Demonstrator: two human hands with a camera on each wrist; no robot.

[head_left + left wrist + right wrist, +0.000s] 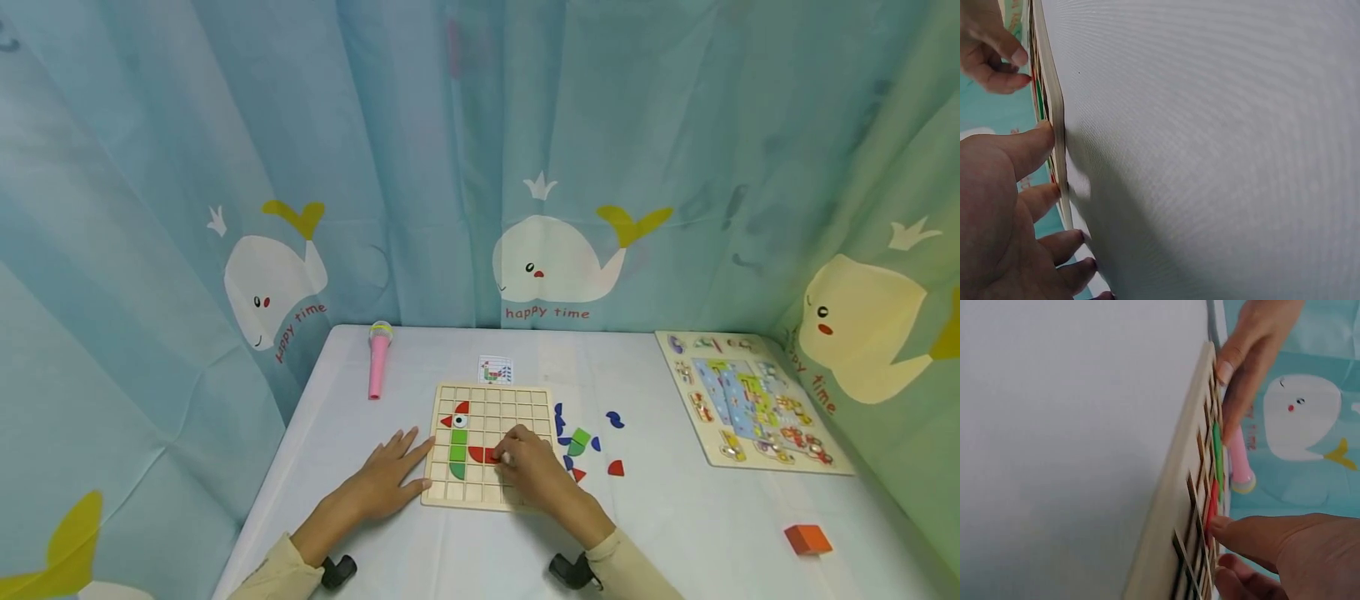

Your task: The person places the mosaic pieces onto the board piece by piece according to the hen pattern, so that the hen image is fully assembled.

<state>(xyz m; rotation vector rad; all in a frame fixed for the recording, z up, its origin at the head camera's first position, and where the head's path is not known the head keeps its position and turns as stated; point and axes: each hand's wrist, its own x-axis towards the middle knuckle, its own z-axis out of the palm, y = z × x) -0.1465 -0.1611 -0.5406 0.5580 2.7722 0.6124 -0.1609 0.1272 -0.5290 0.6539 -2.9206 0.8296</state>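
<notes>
The square wooden grid board (491, 446) lies on the white cloth-covered surface (675, 517), near the middle of its front half. The left hand (390, 479) lies flat beside the board's left edge with fingers straight and spread, fingertips touching that edge; the left wrist view shows the fingertips (1044, 134) against the board's thin side. The right hand (534, 471) rests over the board's right half, its fingers curled and pressing on a red flat piece (483, 454) set in the grid; the right wrist view shows a fingertip (1222, 526) on that red piece.

Green flat pieces (458, 454) fill cells left of the red one, and a red-and-white piece with a black dot (458, 415) sits above them near the board's upper left corner.

Loose blue, green and red shapes (581, 442) lie scattered just off the board's right edge. A small picture card (496, 370) lies beyond the board's far edge. A pink toy microphone (378, 360) lies toward the far left corner, a large wooden picture puzzle (750, 400) by the right edge, and an orange block (807, 539) near the front right corner.
</notes>
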